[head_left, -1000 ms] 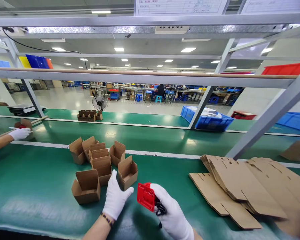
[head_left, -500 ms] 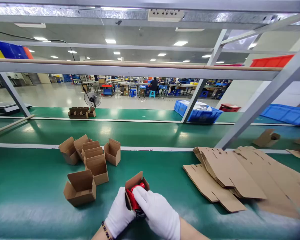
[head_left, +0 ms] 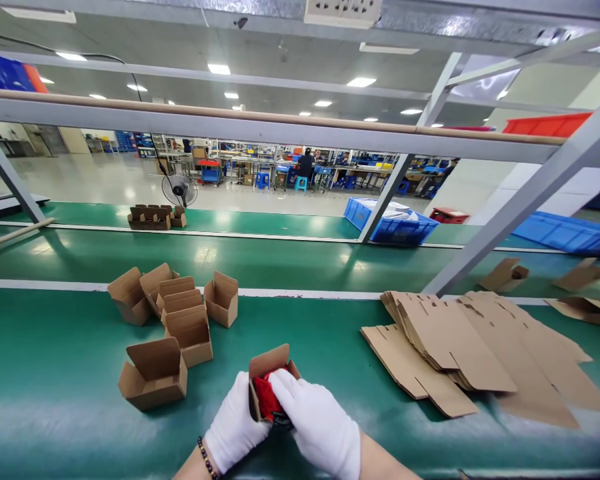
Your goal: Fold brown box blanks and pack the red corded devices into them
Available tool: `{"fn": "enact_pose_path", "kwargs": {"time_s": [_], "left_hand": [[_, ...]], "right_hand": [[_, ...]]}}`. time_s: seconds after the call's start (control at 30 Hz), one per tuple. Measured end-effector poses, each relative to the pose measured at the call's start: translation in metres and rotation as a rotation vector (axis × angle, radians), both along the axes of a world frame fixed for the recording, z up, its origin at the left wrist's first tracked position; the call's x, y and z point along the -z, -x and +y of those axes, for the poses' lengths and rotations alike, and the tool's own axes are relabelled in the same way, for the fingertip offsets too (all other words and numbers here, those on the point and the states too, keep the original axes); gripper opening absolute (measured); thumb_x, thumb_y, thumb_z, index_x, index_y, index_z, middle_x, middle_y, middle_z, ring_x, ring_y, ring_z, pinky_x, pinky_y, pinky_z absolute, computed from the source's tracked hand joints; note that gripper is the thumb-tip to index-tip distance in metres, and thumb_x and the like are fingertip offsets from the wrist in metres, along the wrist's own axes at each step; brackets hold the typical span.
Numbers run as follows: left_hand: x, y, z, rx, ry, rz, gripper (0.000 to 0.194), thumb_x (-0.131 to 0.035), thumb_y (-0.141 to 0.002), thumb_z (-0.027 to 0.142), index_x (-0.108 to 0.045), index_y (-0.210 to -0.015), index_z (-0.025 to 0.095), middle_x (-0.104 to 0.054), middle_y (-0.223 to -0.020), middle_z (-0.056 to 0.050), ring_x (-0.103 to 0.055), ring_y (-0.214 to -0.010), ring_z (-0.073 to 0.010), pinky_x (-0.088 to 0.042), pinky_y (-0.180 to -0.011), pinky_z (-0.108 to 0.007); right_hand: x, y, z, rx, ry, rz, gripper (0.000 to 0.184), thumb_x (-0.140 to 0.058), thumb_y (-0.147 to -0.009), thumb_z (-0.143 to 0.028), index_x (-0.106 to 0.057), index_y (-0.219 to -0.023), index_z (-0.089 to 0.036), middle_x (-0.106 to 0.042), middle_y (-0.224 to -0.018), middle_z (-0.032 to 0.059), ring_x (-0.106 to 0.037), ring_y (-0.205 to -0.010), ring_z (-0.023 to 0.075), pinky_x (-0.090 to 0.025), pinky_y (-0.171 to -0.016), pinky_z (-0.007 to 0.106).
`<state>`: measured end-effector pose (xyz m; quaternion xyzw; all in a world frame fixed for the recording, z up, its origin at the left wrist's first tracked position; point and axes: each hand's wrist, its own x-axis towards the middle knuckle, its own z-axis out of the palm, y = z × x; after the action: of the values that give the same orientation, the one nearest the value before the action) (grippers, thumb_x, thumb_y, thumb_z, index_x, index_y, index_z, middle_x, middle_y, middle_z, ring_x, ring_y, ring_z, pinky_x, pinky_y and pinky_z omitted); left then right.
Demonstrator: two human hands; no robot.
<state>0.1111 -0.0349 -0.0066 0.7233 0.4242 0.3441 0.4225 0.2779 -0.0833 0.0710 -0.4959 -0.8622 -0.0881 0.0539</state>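
Note:
My left hand [head_left: 236, 423], in a white glove, is closed around the side of a small open cardboard box [head_left: 269, 361]. A red item [head_left: 266, 399] sits partly inside the box, with a black part at its lower end; its kind I cannot make out. Over its right side, my gloved right hand [head_left: 323, 423] has its fingers closed on the item at the box's opening. The fingertips and the box's lower part are hidden. To the left stands an open, folded cardboard box [head_left: 155, 373], with several more boxes [head_left: 187, 333] grouped behind it.
Flat cardboard blanks [head_left: 445, 340] lie stacked on the right of the green work surface [head_left: 300, 327]. A slanting metal post [head_left: 510, 207] rises behind them. Farther back are a blue crate [head_left: 405, 230], a row of small boxes [head_left: 153, 219] and a fan [head_left: 179, 191].
The red item is turned and sits differently in the box, its red part now flatter beside my right fingers. The view has tilted slightly. Both hands stay at the box.

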Motion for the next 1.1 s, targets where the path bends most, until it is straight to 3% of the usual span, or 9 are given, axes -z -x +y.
{"fn": "enact_pose_path", "kwargs": {"time_s": [0.13, 0.23, 0.4, 0.5, 0.67, 0.77, 0.83, 0.9, 1.1], "left_hand": [[-0.008, -0.006, -0.003, 0.032, -0.027, 0.051, 0.035, -0.074, -0.071, 0.032, -0.059, -0.100, 0.019, -0.069, -0.100, -0.009, -0.068, -0.090, -0.0266, -0.056, -0.085, -0.039], [-0.008, -0.005, -0.002, -0.014, -0.014, 0.124, 0.033, -0.073, -0.069, 0.036, -0.055, -0.092, 0.019, -0.067, -0.092, -0.011, -0.067, -0.082, -0.0269, -0.057, -0.079, -0.041], [-0.005, 0.001, 0.002, 0.004, -0.049, 0.118, 0.032, -0.070, -0.072, 0.036, -0.056, -0.095, 0.019, -0.067, -0.092, -0.010, -0.067, -0.084, -0.0263, -0.055, -0.084, -0.042], [-0.005, 0.002, 0.003, -0.002, -0.017, 0.087, 0.028, -0.068, -0.076, 0.038, -0.056, -0.095, 0.020, -0.068, -0.093, -0.010, -0.068, -0.089, -0.0269, -0.054, -0.088, -0.042], [0.004, 0.004, 0.004, 0.004, 0.026, 0.034, 0.032, -0.064, -0.080, 0.038, -0.053, -0.104, 0.019, -0.069, -0.104, -0.014, -0.068, -0.094, -0.0266, -0.054, -0.090, -0.041], [0.008, 0.006, 0.007, 0.014, -0.014, 0.030, 0.034, -0.068, -0.077, 0.036, -0.053, -0.102, 0.019, -0.070, -0.103, -0.012, -0.068, -0.091, -0.0260, -0.054, -0.089, -0.040], [0.006, 0.008, 0.009, 0.026, -0.022, 0.014, 0.038, -0.073, -0.073, 0.034, -0.054, -0.103, 0.020, -0.069, -0.103, -0.011, -0.068, -0.092, -0.0254, -0.054, -0.089, -0.038], [0.002, 0.009, 0.010, 0.033, 0.003, -0.001, 0.043, -0.077, -0.069, 0.033, -0.056, -0.104, 0.020, -0.069, -0.103, -0.009, -0.068, -0.093, -0.0247, -0.054, -0.089, -0.036], [0.001, 0.015, -0.009, -0.090, 0.115, 0.025, 0.053, -0.077, -0.069, 0.042, -0.057, -0.112, 0.019, -0.069, -0.115, -0.013, -0.066, -0.106, -0.0297, -0.052, -0.096, -0.039]], "right_hand": [[-0.025, 0.020, 0.010, 0.122, 0.286, -0.055, 0.041, -0.062, -0.066, -0.008, -0.065, -0.107, -0.013, -0.072, -0.097, 0.0130, -0.072, -0.069, 0.0287, -0.057, -0.057, 0.034], [-0.018, 0.027, 0.011, 0.177, 0.345, 0.008, 0.038, -0.060, -0.069, -0.009, -0.066, -0.106, -0.011, -0.071, -0.095, 0.0152, -0.072, -0.073, 0.0310, -0.058, -0.062, 0.039], [0.041, 0.023, -0.013, 0.041, 0.025, 0.257, 0.061, -0.054, -0.067, -0.012, -0.060, -0.129, -0.010, -0.065, -0.128, 0.0199, -0.061, -0.118, 0.0347, -0.057, -0.088, 0.040], [0.069, 0.027, -0.019, 0.009, -0.071, 0.268, 0.058, -0.054, -0.073, -0.015, -0.059, -0.131, -0.011, -0.067, -0.127, 0.0186, -0.059, -0.120, 0.0343, -0.057, -0.085, 0.039], [0.072, 0.037, -0.006, 0.082, 0.093, 0.260, 0.047, -0.060, -0.078, -0.025, -0.065, -0.123, -0.014, -0.071, -0.116, 0.0177, -0.063, -0.111, 0.0342, -0.051, -0.099, 0.047], [0.063, 0.027, -0.010, -0.031, -0.047, 0.342, 0.045, -0.055, -0.082, -0.015, -0.060, -0.127, -0.014, -0.070, -0.121, 0.0164, -0.061, -0.116, 0.0299, -0.046, -0.106, 0.045], [0.059, 0.018, -0.019, -0.099, -0.246, 0.402, 0.046, -0.048, -0.084, -0.006, -0.055, -0.130, -0.013, -0.070, -0.121, 0.0156, -0.063, -0.115, 0.0262, -0.050, -0.102, 0.042], [0.058, 0.012, -0.029, -0.051, -0.384, 0.439, 0.040, -0.044, -0.087, -0.003, -0.054, -0.124, -0.014, -0.072, -0.110, 0.0140, -0.067, -0.100, 0.0247, -0.056, -0.088, 0.039], [0.085, 0.018, -0.043, 0.155, -0.441, 0.618, 0.016, -0.041, -0.102, -0.027, -0.054, -0.108, -0.020, -0.070, -0.083, 0.0067, -0.068, -0.066, 0.0212, -0.057, -0.061, 0.031]]}}
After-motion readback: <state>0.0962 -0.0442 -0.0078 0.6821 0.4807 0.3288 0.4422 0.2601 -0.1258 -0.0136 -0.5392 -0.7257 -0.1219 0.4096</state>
